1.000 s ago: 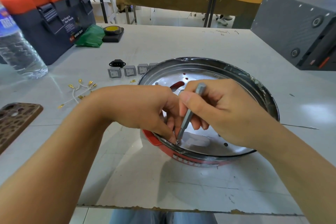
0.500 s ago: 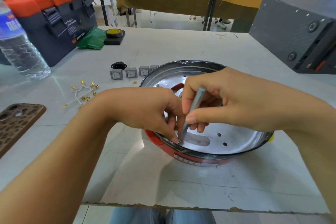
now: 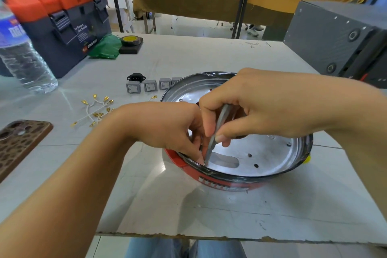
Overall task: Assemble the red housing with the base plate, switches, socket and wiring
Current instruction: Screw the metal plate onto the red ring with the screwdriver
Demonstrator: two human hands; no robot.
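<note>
Right hand: the right hand (image 3: 257,109) reaches in from the right, fingers and thumb pinching a grey screwdriver (image 3: 216,132) that tilts down to the left.
Tool tip: at the near left inner edge of the metal plate (image 3: 261,153), inside the red housing (image 3: 222,182).
Left hand: the left hand (image 3: 165,128) comes from the left, fingertips curled beside the tip; what they hold is hidden.
Beyond the hands: 4 grey switches (image 3: 150,86), black socket (image 3: 136,77), white wires (image 3: 96,111).

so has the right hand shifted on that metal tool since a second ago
Yes. The right hand has swung toward the housing's far rim; the tool tip stays put.
</note>
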